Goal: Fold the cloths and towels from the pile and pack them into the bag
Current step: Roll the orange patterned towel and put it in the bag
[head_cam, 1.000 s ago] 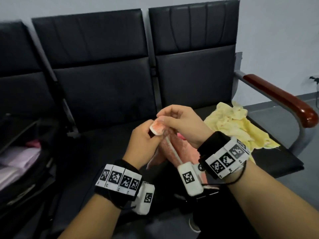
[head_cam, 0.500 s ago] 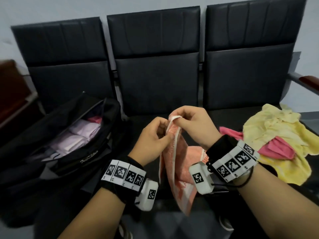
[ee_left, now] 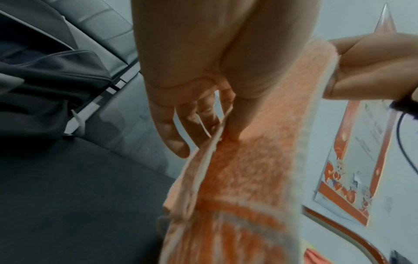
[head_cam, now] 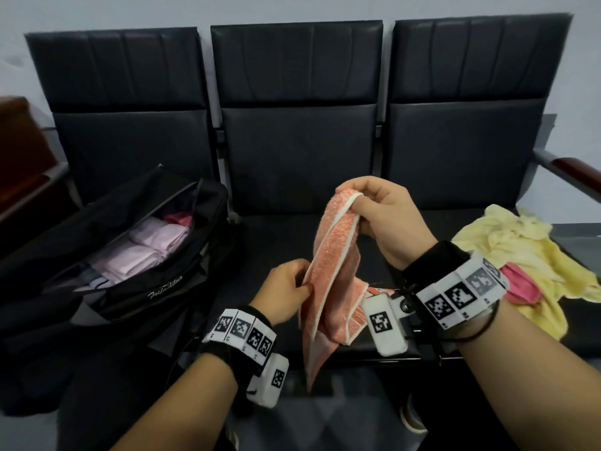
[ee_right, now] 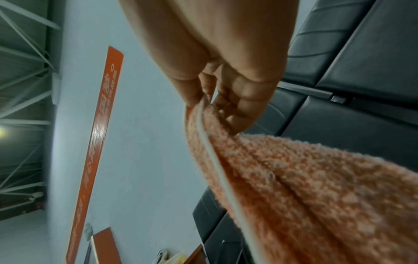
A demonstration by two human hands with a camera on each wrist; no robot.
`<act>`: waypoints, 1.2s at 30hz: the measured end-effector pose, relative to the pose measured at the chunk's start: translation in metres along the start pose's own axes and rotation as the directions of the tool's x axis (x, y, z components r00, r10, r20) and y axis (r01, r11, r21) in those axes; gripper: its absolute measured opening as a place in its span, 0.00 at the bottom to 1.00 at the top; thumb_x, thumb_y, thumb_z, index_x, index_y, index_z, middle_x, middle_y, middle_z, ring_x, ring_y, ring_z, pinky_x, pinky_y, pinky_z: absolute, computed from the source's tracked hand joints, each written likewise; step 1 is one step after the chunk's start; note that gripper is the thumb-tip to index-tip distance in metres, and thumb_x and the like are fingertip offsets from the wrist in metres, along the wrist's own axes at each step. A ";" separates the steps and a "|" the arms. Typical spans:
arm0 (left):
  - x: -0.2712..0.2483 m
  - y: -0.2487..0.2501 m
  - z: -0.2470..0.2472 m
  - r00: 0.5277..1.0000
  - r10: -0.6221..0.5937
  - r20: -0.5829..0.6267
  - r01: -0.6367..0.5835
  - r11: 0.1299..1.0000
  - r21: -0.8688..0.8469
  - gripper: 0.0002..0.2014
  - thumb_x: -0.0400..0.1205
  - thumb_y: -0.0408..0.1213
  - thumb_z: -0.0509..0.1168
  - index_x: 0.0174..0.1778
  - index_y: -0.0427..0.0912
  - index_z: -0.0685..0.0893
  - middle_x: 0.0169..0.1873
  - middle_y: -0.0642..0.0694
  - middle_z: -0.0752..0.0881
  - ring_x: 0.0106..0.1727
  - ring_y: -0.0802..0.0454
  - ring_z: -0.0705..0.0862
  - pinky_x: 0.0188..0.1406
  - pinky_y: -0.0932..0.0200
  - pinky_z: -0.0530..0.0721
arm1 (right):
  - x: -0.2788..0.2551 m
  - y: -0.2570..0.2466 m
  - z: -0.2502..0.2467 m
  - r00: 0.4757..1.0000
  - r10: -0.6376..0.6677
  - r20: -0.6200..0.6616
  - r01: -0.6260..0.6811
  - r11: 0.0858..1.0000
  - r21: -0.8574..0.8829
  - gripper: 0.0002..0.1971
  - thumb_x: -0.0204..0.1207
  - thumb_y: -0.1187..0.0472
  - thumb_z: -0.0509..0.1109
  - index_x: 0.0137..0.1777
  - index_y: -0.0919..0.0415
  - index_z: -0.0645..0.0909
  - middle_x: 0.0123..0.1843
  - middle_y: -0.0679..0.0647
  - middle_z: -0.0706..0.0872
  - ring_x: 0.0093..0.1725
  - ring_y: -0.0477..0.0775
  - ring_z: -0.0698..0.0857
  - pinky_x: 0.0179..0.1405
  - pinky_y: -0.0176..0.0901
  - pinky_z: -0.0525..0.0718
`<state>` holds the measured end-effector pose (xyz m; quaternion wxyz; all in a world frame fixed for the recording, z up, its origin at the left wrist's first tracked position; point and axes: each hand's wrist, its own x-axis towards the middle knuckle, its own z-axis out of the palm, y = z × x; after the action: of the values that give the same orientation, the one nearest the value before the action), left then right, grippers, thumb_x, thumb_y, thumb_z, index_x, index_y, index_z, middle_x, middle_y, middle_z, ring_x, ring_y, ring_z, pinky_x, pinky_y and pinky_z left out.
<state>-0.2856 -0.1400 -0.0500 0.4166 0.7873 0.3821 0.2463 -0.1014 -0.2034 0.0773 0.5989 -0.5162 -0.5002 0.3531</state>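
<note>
The orange towel, edged in white piping, hung in the air above the middle seat of a row of black chairs, bunched lengthwise with its lower end drooping past the seat's front edge. The right hand held the towel's top, fingers curled and pinching the piped edge; in the right wrist view the fingertips closed on the fabric where the white trim began. Lower down, the left hand pinched the towel's side edge between thumb and fingers, a narrow grip, and the left wrist view showed the thumb pressed onto the pile with the edge caught against the fingers. On the left seat stood an open black bag, folded pale pink cloths stacked inside it. On the right seat lay the pile: a rumpled yellow cloth with a pink cloth tucked in it, well apart from the towel. A brown armrest ended the row at right.
</note>
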 end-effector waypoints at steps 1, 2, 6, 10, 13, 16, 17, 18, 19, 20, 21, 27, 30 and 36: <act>-0.001 -0.003 0.001 1.000 -0.017 0.006 0.017 0.999 0.030 0.12 0.77 0.27 0.68 0.42 0.52 0.87 0.39 0.52 0.91 0.42 0.57 0.90 0.48 0.50 0.89 | -0.001 -0.001 -0.003 1.000 -0.002 -0.008 0.002 1.000 0.010 0.10 0.83 0.68 0.66 0.49 0.57 0.88 0.44 0.57 0.90 0.42 0.56 0.88 0.44 0.58 0.87; -0.003 -0.006 0.002 0.999 -0.038 0.007 0.037 0.998 0.058 0.12 0.78 0.28 0.68 0.37 0.52 0.86 0.35 0.51 0.90 0.38 0.56 0.89 0.44 0.51 0.88 | -0.001 -0.001 -0.006 1.000 -0.004 -0.018 0.004 1.000 0.017 0.10 0.83 0.68 0.66 0.49 0.56 0.88 0.44 0.56 0.90 0.42 0.55 0.88 0.44 0.57 0.87; -0.004 -0.018 -0.007 0.980 -0.116 -0.163 0.111 0.993 -0.041 0.15 0.83 0.27 0.65 0.34 0.49 0.86 0.27 0.49 0.88 0.29 0.54 0.85 0.30 0.63 0.83 | 0.000 -0.002 -0.019 0.996 -0.026 -0.083 0.027 1.000 0.005 0.10 0.82 0.66 0.66 0.49 0.55 0.88 0.43 0.57 0.89 0.40 0.54 0.88 0.37 0.49 0.86; 0.003 -0.011 -0.056 0.841 -0.095 -0.532 0.034 0.992 -0.122 0.15 0.82 0.21 0.61 0.43 0.44 0.87 0.33 0.49 0.86 0.35 0.55 0.81 0.33 0.70 0.78 | 0.004 0.004 -0.033 0.991 -0.056 -0.123 0.045 0.995 -0.092 0.08 0.82 0.63 0.68 0.47 0.57 0.89 0.39 0.50 0.90 0.36 0.47 0.87 0.30 0.39 0.82; 0.003 0.009 -0.104 0.702 -0.110 -0.704 -0.063 0.974 -0.216 0.15 0.81 0.25 0.59 0.44 0.47 0.88 0.34 0.50 0.86 0.38 0.54 0.81 0.37 0.61 0.80 | 0.007 0.013 -0.032 0.995 -0.066 -0.081 0.047 0.976 -0.212 0.09 0.82 0.60 0.69 0.43 0.55 0.90 0.41 0.48 0.91 0.41 0.46 0.88 0.39 0.40 0.85; -0.003 0.031 -0.132 0.659 -0.161 -0.734 -0.079 0.957 -0.280 0.13 0.78 0.32 0.59 0.38 0.47 0.90 0.32 0.53 0.88 0.37 0.55 0.83 0.38 0.57 0.81 | 0.008 0.021 -0.020 0.996 -0.078 -0.040 0.062 0.951 -0.303 0.12 0.83 0.59 0.69 0.38 0.53 0.90 0.39 0.47 0.90 0.42 0.46 0.87 0.45 0.44 0.85; -0.005 0.037 -0.134 0.688 -0.152 -0.710 -0.065 0.961 -0.268 0.12 0.79 0.34 0.60 0.38 0.45 0.90 0.31 0.53 0.88 0.37 0.55 0.84 0.40 0.55 0.81 | 0.008 0.023 -0.014 0.997 -0.072 -0.022 0.061 0.949 -0.310 0.13 0.84 0.58 0.68 0.38 0.55 0.89 0.37 0.48 0.89 0.40 0.47 0.86 0.43 0.45 0.84; -0.006 0.042 -0.132 0.729 -0.129 -0.673 -0.051 0.969 -0.240 0.11 0.80 0.34 0.61 0.39 0.44 0.90 0.32 0.52 0.88 0.38 0.55 0.84 0.41 0.54 0.81 | 0.009 0.025 -0.009 0.998 -0.061 0.005 0.060 0.949 -0.310 0.14 0.84 0.57 0.67 0.39 0.60 0.88 0.36 0.52 0.87 0.38 0.48 0.84 0.42 0.48 0.82; -0.008 0.048 -0.127 0.772 -0.105 -0.627 -0.033 0.979 -0.203 0.10 0.81 0.34 0.63 0.41 0.43 0.90 0.35 0.52 0.90 0.40 0.56 0.85 0.44 0.54 0.82 | 0.008 0.026 -0.003 0.998 -0.051 0.043 0.062 0.947 -0.314 0.15 0.85 0.56 0.67 0.41 0.64 0.87 0.35 0.55 0.85 0.37 0.50 0.82 0.41 0.50 0.81; -0.009 0.052 -0.120 0.807 -0.086 -0.584 -0.014 0.986 -0.164 0.08 0.81 0.35 0.65 0.43 0.44 0.90 0.38 0.52 0.91 0.43 0.56 0.87 0.46 0.54 0.84 | 0.008 0.028 0.002 0.995 -0.045 0.088 0.072 0.943 -0.325 0.16 0.85 0.56 0.67 0.41 0.67 0.86 0.35 0.58 0.84 0.36 0.50 0.81 0.40 0.51 0.80; -0.010 0.055 -0.112 0.834 -0.072 -0.547 0.000 0.992 -0.130 0.05 0.81 0.36 0.67 0.46 0.46 0.90 0.41 0.52 0.92 0.46 0.58 0.88 0.48 0.56 0.84 | 0.007 0.029 0.008 0.990 -0.041 0.134 0.086 0.934 -0.347 0.15 0.85 0.56 0.67 0.42 0.66 0.86 0.35 0.61 0.84 0.36 0.50 0.81 0.40 0.53 0.81; -0.008 0.065 -0.067 0.990 0.061 -0.127 -0.074 0.992 -0.102 0.23 0.79 0.40 0.73 0.71 0.49 0.82 0.55 0.49 0.91 0.56 0.55 0.90 0.58 0.58 0.86 | 0.000 0.031 0.032 0.944 -0.052 0.325 0.201 0.872 -0.446 0.10 0.85 0.54 0.67 0.49 0.55 0.89 0.45 0.51 0.91 0.49 0.50 0.88 0.56 0.58 0.84; -0.003 0.065 -0.054 0.982 0.172 -0.072 -0.170 0.985 0.036 0.10 0.79 0.32 0.72 0.55 0.48 0.89 0.45 0.54 0.91 0.48 0.60 0.88 0.47 0.62 0.84 | -0.002 0.031 0.033 0.933 -0.039 0.358 0.198 0.885 -0.421 0.08 0.84 0.55 0.68 0.50 0.53 0.90 0.46 0.48 0.92 0.50 0.45 0.89 0.57 0.55 0.85; 0.002 0.057 -0.050 0.968 0.068 -0.242 -0.070 0.998 0.000 0.06 0.78 0.36 0.69 0.39 0.50 0.89 0.34 0.53 0.90 0.38 0.58 0.87 0.38 0.56 0.83 | -0.006 0.048 0.027 0.967 -0.052 0.248 0.151 0.904 -0.399 0.10 0.76 0.53 0.77 0.51 0.44 0.79 0.27 0.47 0.82 0.27 0.39 0.78 0.31 0.32 0.74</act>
<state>-0.2972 -0.1353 0.0250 0.3618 0.7624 0.4013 0.3562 -0.1244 -0.1912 0.0286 0.4309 -0.5597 -0.6565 0.2646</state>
